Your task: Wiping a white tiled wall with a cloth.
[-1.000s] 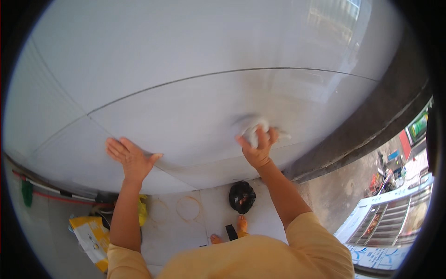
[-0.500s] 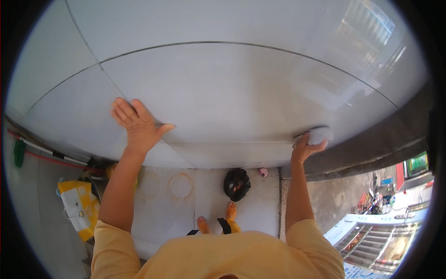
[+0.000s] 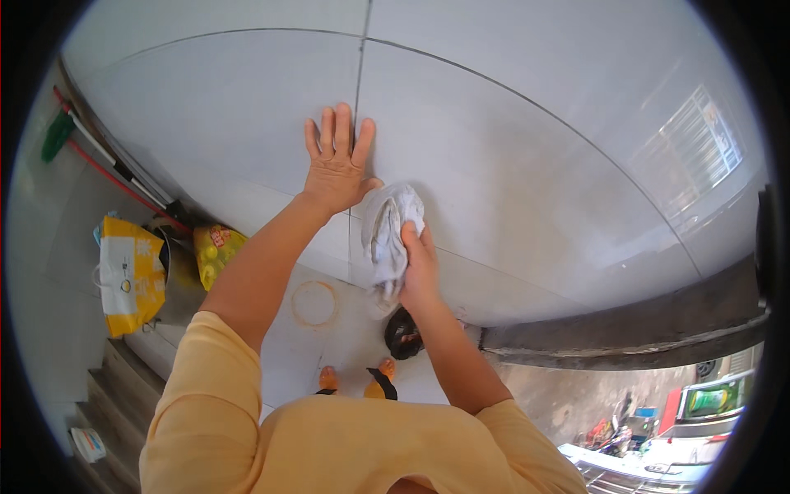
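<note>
A pale tiled wall (image 3: 485,165) with dark joints fills the upper view. Flat on it rests my left hand (image 3: 336,169), fingers spread, beside an upright joint and holding nothing. Just to its lower right, my right hand (image 3: 418,263) grips a whitish cloth (image 3: 387,235) with grey smudges. The cloth is bunched at the top, against or very close to the tiles, and its loose end hangs toward the floor. My left thumb almost meets the top of the cloth; whether they touch I cannot tell.
Below stand my bare feet on floor tiles, near a black plastic bag (image 3: 401,333). To the left are a yellow-and-white bag (image 3: 132,276), a yellow bag (image 3: 216,251), long red and white poles (image 3: 115,173) and steps (image 3: 123,403). A dark ledge (image 3: 625,329) edges the wall at right.
My right hand has brought the cloth from the far right to beside my left hand. The view has swung left, and more of the cloth hangs loose.
</note>
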`<action>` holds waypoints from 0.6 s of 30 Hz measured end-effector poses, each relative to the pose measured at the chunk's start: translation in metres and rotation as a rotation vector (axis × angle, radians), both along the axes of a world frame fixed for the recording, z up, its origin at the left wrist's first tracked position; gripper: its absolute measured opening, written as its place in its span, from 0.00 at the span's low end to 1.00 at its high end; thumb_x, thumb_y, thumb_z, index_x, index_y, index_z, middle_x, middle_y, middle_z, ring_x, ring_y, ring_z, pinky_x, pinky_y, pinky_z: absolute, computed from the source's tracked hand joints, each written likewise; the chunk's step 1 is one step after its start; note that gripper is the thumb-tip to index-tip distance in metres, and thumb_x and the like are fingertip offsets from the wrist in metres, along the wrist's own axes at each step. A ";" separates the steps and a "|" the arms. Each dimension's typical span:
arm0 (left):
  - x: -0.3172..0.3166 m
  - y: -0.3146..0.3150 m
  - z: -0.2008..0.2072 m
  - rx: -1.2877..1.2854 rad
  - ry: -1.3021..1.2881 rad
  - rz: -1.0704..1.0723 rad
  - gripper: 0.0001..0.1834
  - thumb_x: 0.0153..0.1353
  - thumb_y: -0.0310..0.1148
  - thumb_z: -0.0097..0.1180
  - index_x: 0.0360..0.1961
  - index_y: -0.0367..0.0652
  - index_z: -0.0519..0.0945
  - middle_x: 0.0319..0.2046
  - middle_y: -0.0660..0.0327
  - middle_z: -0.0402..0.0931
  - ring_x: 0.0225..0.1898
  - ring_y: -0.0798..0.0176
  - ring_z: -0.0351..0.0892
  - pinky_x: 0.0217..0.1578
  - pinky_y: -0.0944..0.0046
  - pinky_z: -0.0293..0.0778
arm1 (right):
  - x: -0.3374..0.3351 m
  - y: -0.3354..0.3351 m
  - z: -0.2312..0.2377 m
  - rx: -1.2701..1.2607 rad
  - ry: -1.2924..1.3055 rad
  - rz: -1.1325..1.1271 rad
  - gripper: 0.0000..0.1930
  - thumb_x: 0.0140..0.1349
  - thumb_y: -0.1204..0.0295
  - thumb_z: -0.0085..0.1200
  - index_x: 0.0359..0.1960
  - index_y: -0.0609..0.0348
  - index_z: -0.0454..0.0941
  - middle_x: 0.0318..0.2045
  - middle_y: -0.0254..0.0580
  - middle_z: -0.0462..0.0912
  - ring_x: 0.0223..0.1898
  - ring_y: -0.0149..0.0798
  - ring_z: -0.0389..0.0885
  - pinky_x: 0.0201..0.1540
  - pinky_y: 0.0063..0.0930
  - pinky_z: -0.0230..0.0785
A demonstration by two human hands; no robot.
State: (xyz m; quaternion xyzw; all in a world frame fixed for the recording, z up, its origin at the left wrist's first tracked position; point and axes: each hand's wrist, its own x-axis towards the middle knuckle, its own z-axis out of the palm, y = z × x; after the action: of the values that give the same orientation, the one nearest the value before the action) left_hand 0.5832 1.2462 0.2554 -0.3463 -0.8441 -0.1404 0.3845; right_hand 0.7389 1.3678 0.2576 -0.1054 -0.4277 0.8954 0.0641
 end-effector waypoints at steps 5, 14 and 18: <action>0.071 -0.031 0.004 0.592 -0.946 -0.355 0.31 0.58 0.34 0.59 0.62 0.43 0.64 0.62 0.51 0.58 0.57 0.58 0.65 0.54 0.59 0.65 | 0.031 0.029 0.000 -0.022 -0.022 0.132 0.25 0.69 0.59 0.41 0.62 0.60 0.59 0.53 0.42 0.72 0.53 0.36 0.72 0.55 0.31 0.65; 0.168 -0.026 -0.022 0.886 -1.396 -0.537 0.15 0.58 0.27 0.57 0.47 0.39 0.75 0.37 0.63 0.76 0.37 0.73 0.74 0.40 0.72 0.70 | 0.065 0.030 0.007 0.484 -0.063 0.099 0.22 0.67 0.69 0.44 0.61 0.64 0.64 0.50 0.40 0.76 0.48 0.31 0.74 0.54 0.25 0.63; 0.158 -0.037 -0.031 1.039 -1.518 -0.743 0.09 0.60 0.25 0.51 0.42 0.39 0.77 0.33 0.69 0.76 0.35 0.76 0.73 0.38 0.75 0.69 | 0.071 0.039 0.013 0.743 -0.091 -0.033 0.18 0.67 0.67 0.45 0.54 0.65 0.72 0.42 0.36 0.79 0.42 0.28 0.75 0.49 0.24 0.66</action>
State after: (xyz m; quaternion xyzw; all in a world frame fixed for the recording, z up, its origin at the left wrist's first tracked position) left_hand 0.7412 1.2089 0.2248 -0.1954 -0.5380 -0.7892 -0.2225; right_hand 0.8094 1.4068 0.2703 -0.1215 -0.7242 0.6723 0.0935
